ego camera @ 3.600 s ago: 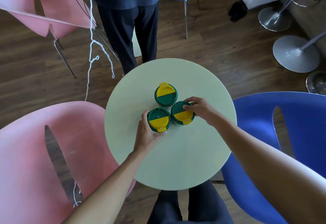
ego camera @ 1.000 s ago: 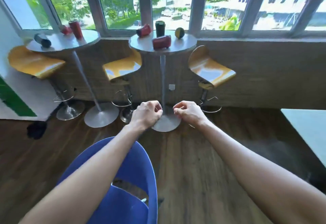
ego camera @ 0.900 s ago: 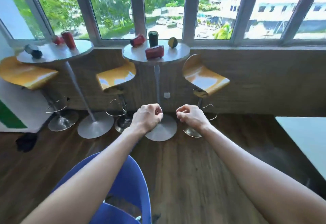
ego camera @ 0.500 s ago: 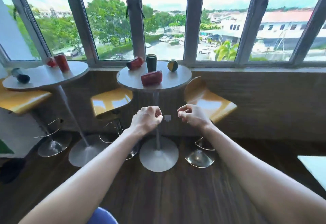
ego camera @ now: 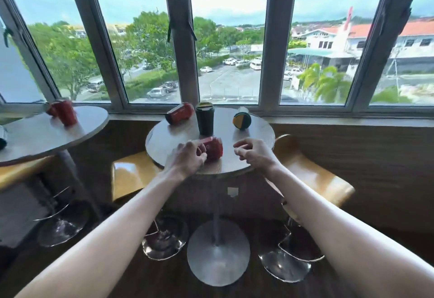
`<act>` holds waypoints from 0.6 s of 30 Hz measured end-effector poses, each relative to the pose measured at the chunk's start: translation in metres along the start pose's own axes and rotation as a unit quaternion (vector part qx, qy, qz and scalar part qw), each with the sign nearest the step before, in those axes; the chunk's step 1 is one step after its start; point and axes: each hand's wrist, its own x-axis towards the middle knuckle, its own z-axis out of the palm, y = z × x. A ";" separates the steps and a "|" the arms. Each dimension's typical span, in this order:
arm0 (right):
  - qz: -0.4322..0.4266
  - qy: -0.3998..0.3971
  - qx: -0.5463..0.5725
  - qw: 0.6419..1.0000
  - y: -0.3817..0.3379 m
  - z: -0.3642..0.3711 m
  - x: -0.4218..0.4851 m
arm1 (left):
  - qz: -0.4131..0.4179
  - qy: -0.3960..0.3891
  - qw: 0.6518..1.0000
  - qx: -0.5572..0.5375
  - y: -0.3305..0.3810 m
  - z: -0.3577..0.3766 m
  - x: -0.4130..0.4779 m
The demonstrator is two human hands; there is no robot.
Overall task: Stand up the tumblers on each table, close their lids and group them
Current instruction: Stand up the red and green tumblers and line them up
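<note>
A round grey high table (ego camera: 256, 136) stands at the window with several tumblers on it. One red tumbler (ego camera: 215, 148) lies on its side at the front. My left hand (ego camera: 187, 156) is loosely curled right at that tumbler's left end, partly covering it; a grip does not show. A second red tumbler (ego camera: 180, 113) lies at the back left. A dark green tumbler (ego camera: 205, 120) stands upright in the middle. A green tumbler with a yellow lid (ego camera: 242, 121) lies at the back right. My right hand (ego camera: 254, 154) hovers curled and empty over the front right edge.
A second round table (ego camera: 47, 133) to the left holds a red tumbler (ego camera: 66, 112), another red one behind it, and a dark one (ego camera: 1, 136) at the frame edge. Yellow bar stools (ego camera: 131, 175) (ego camera: 312, 180) flank the near table. Window frames rise directly behind.
I left the green table with its three grouped upright tumblers and walked up to the window table. Both hands rose to the tabletop, the left one arriving at the front red tumbler.
</note>
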 end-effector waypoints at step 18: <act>-0.057 -0.020 -0.084 0.995 0.000 0.055 0.310 | 0.021 -0.372 0.927 0.037 -0.072 0.072 0.208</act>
